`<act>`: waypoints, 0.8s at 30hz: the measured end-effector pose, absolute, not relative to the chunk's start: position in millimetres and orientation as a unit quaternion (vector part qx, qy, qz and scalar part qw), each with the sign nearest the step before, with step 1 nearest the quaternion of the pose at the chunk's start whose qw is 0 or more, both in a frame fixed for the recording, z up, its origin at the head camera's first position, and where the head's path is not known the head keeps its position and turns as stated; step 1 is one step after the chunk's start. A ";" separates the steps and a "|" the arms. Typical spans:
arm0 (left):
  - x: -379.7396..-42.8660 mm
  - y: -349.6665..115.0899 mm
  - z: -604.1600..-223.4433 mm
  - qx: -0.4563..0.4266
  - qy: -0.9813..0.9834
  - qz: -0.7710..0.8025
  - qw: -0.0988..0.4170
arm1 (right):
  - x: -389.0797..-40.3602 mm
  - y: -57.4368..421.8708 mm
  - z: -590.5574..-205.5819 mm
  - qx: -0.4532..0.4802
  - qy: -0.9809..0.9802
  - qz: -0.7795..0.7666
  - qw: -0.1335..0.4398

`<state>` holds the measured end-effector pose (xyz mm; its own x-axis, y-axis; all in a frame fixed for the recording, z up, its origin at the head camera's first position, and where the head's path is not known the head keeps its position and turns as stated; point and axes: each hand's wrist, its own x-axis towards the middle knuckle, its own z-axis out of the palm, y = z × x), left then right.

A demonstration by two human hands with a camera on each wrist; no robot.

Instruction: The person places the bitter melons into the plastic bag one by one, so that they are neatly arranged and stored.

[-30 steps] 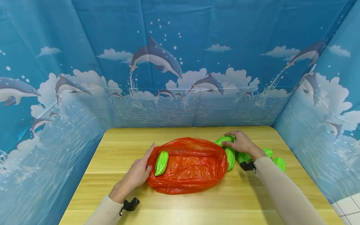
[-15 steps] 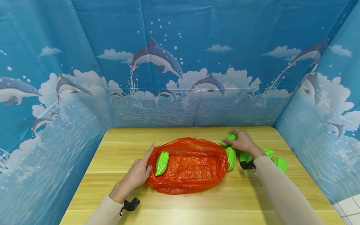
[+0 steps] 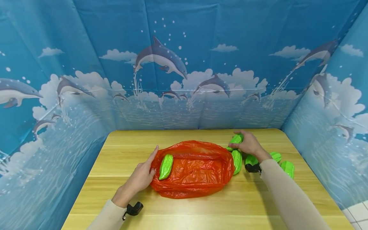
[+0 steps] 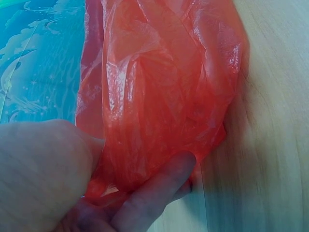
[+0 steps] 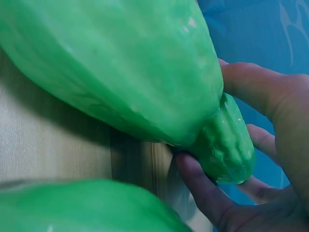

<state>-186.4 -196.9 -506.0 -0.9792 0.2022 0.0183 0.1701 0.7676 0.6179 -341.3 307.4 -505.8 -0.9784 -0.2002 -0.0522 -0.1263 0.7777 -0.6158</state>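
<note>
A red plastic bag lies spread with its mouth up at mid-table. At its left end my left hand pinches the rim, the index finger stretched along the outside; in the left wrist view, thumb and fingers close on the film. One green bitter melon, ribbed and glossy, lies inside the bag's left part. Beyond the bag's right end, my right hand grips another bitter melon between thumb and fingers. In the right wrist view, a nearer bitter melon partly hides the held one.
A bitter melon lies against the bag's right end. Farther right are more green pieces, one partly behind my right wrist and one near the table's right side. A dolphin-print curtain stands behind.
My right hand has shifted slightly right and lifted the bitter melon's near end away from the bag, turning it steeper. My left hand and the bag have stayed put.
</note>
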 end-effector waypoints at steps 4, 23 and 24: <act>-186.8 -196.4 -505.6 0.100 0.940 0.325 0.023 | -341.5 307.7 -508.0 -0.087 0.943 -0.318 0.047; -186.8 -196.5 -506.3 0.101 0.939 0.327 0.023 | -333.5 313.2 -507.2 -0.061 0.937 -0.344 0.027; -186.8 -196.6 -506.2 0.101 0.939 0.328 0.023 | -333.2 313.3 -507.1 -0.059 0.936 -0.345 0.025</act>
